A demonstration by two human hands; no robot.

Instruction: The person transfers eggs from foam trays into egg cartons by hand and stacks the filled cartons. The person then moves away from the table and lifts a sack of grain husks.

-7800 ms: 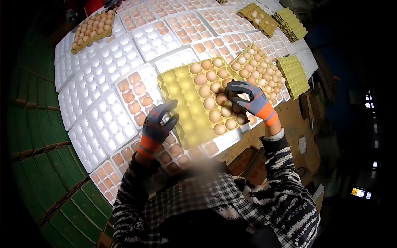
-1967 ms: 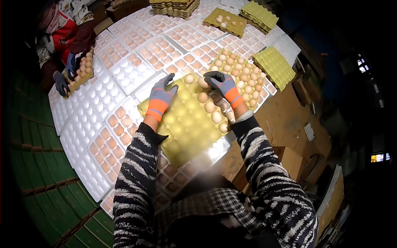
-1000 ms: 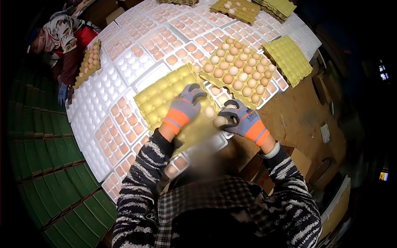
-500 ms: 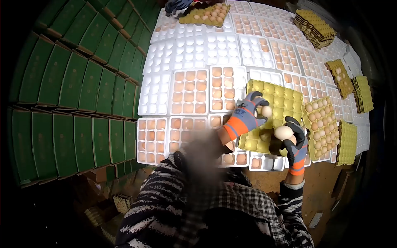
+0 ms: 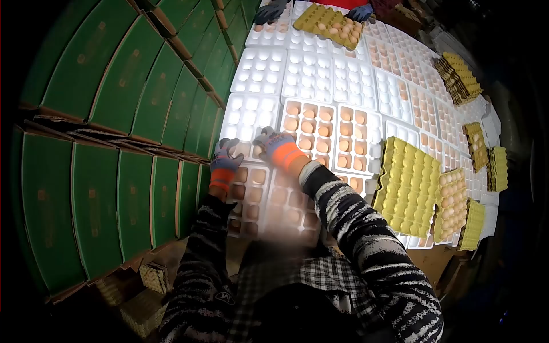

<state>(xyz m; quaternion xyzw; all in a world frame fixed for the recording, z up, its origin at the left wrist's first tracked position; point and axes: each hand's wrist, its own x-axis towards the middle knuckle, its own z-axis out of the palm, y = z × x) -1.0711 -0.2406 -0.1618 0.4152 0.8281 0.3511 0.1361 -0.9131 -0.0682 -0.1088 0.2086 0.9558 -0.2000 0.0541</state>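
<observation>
My left hand (image 5: 226,159), in a grey and orange glove, is at the near left corner of a white egg tray (image 5: 251,119). Its fingers are curved and apart, with nothing visible held. Close to its right, my right hand (image 5: 278,146) reaches over the same tray's near edge. Its fingers are bent down and closed; what they hold is hidden. Pale brown eggs show in the near row between the hands. Beside my right hand lies a white tray with brown eggs (image 5: 307,128). An eggless yellow tray (image 5: 409,186) rests farther right.
Green boxes (image 5: 94,200) are stacked along the left. A co-worker's gloved hands (image 5: 271,11) are near a yellow tray of eggs (image 5: 329,26) at the far side. Stacked yellow trays (image 5: 458,77) and a full yellow egg tray (image 5: 452,203) stand at right.
Both hands have moved left from the yellow tray to the white tray. The eggs seen in them before are no longer visible there. The view has shifted left, showing more green boxes.
</observation>
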